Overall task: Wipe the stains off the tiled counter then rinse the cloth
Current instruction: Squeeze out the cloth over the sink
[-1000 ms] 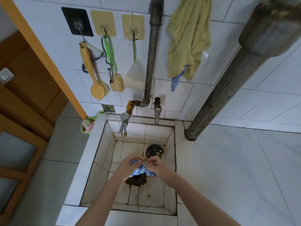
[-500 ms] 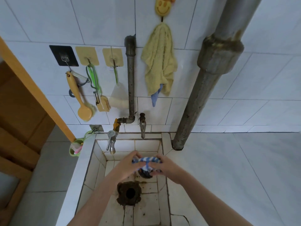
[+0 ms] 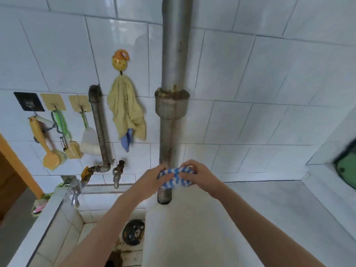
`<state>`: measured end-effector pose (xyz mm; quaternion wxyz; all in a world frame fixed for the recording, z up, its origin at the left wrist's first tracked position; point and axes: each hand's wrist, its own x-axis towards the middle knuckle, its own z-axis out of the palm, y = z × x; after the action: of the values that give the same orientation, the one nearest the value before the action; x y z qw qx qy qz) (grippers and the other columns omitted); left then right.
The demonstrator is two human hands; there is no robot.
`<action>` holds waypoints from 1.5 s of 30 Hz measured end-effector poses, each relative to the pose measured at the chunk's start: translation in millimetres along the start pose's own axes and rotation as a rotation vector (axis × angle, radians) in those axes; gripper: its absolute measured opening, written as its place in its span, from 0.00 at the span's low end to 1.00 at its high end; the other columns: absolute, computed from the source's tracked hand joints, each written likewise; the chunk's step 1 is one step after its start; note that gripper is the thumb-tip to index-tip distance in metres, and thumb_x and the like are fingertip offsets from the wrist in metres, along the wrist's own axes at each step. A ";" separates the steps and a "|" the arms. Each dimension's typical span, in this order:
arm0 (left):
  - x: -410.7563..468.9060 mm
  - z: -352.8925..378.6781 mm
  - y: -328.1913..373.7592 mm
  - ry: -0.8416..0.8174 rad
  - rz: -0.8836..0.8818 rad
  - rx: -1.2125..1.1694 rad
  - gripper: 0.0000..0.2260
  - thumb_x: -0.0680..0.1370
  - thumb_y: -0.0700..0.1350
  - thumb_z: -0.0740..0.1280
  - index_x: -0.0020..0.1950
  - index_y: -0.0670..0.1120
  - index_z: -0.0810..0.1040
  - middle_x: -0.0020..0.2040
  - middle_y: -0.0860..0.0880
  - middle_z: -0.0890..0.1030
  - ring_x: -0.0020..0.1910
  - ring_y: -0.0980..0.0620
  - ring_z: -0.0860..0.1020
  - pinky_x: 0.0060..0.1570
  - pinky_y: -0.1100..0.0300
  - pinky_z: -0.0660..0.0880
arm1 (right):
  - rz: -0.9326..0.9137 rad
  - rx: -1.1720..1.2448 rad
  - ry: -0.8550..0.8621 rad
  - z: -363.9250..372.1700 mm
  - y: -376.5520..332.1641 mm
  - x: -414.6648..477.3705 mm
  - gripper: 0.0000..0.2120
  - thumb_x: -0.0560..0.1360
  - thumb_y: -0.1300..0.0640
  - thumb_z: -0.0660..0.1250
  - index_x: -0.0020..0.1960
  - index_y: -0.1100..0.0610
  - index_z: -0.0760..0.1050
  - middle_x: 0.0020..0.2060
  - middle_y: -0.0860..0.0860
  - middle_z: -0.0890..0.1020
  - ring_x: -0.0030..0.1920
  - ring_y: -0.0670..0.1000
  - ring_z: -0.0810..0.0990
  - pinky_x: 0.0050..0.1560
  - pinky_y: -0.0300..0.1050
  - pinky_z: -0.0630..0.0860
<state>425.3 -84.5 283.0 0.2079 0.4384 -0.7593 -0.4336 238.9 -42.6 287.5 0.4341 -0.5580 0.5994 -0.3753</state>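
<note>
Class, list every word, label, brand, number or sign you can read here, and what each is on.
No readable text anywhere.
The smiley hook shows only a drawn face.
The dark disc in the sink bears a cartoon picture; any writing is too blurred to read.

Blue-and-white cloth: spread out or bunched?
Bunched: the cloth is a twisted roll, gripped at either end by left hand and right hand.

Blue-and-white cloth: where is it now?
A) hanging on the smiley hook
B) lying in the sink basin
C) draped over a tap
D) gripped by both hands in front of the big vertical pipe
D: the left hand and the right hand each grip an end of the bunched cloth, held up in front of the vertical pipe.
</note>
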 end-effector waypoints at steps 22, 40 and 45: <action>120.1 -39.5 321.4 0.528 0.473 0.118 0.06 0.78 0.45 0.64 0.52 0.44 0.75 0.44 0.49 0.75 0.36 0.54 0.72 0.26 0.70 0.70 | -0.511 -0.098 0.342 -273.7 -210.1 1.1 0.11 0.71 0.62 0.71 0.52 0.62 0.77 0.42 0.54 0.79 0.37 0.44 0.79 0.37 0.32 0.77; 208.5 -125.1 439.4 0.985 0.704 0.002 0.02 0.72 0.44 0.68 0.43 0.49 0.76 0.47 0.46 0.81 0.48 0.47 0.78 0.50 0.50 0.76 | -0.857 -0.140 0.777 -336.1 -344.1 92.0 0.05 0.70 0.60 0.72 0.44 0.56 0.77 0.38 0.48 0.76 0.46 0.50 0.77 0.44 0.39 0.77; 218.9 -117.3 420.9 0.967 0.662 0.219 0.04 0.74 0.44 0.67 0.48 0.46 0.77 0.48 0.48 0.79 0.45 0.52 0.74 0.43 0.58 0.71 | -0.808 -0.331 0.877 -330.1 -318.9 104.1 0.09 0.70 0.57 0.71 0.50 0.55 0.78 0.35 0.40 0.67 0.56 0.53 0.71 0.60 0.48 0.70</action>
<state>186.7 -224.7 685.8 0.6077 0.3452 -0.7150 -0.0160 38.1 -188.0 687.6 -0.1215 -0.5946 0.5135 -0.6066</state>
